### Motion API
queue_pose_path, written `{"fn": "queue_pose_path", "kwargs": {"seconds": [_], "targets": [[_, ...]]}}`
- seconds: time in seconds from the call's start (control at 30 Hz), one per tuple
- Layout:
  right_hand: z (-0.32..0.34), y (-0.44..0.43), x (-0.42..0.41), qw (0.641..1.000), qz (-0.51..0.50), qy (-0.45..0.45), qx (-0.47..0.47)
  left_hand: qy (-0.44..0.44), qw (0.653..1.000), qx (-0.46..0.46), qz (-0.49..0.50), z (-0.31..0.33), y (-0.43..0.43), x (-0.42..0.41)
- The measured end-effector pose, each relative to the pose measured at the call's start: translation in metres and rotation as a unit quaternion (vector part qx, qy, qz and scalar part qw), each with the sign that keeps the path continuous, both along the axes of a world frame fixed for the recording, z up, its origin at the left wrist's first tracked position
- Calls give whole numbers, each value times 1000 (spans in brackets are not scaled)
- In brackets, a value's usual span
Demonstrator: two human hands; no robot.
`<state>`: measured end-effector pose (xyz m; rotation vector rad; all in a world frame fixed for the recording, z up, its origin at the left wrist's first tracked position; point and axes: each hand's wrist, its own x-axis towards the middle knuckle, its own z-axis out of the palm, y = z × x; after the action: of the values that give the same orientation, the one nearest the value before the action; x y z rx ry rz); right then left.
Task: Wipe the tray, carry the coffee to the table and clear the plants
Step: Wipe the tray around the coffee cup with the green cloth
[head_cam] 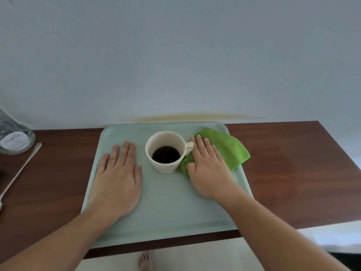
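Observation:
A pale green tray (166, 208) lies on a dark wooden counter. In its middle stands a cream cup of black coffee (166, 151), handle pointing right. My left hand (117, 177) rests flat on the tray, left of the cup, fingers spread, holding nothing. My right hand (209, 169) presses flat on a bright green cloth (228, 147) at the tray's right side, just beside the cup's handle. Part of the cloth hangs over the tray's right rim. No plants are in view.
The wooden counter (293, 163) runs against a pale wall. At the far left stand a clear glass jar (13, 137) and a long white spoon (19, 171). The counter's front edge is close to me; a bare foot (145, 261) shows on the floor below.

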<state>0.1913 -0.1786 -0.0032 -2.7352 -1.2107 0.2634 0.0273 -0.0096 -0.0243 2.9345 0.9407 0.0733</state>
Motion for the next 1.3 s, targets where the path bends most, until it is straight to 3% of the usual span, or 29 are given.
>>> {"fn": "queue_pose_path", "kwargs": {"seconds": [0.1,0.37,0.6,0.73,0.9,1.03,1.17,1.3], "targets": [[4,-15,9,1000,-24,11,-2,-5,1000,-4,2,0,1,1],[-2,-48,-63,999,-38,13,-22,-7,1000,-10,1,-1,1,1],[-8,7,0,998,-67,-12,11,-4,1000,-9,-3,2,-1,-1],[2,-4,21,996,-90,-2,-6,-5,1000,-10,2,1,0,0],[6,-53,-64,998,-38,11,-44,-5,1000,-16,13,0,-1,0],[6,-36,-102,998,8,45,-34,-7,1000,-15,6,1,0,2],[4,-15,-74,1000,8,20,-6,-6,1000,-12,5,2,0,1],[6,-45,-24,998,-59,3,-37,-8,1000,-8,3,-1,2,1]]}}
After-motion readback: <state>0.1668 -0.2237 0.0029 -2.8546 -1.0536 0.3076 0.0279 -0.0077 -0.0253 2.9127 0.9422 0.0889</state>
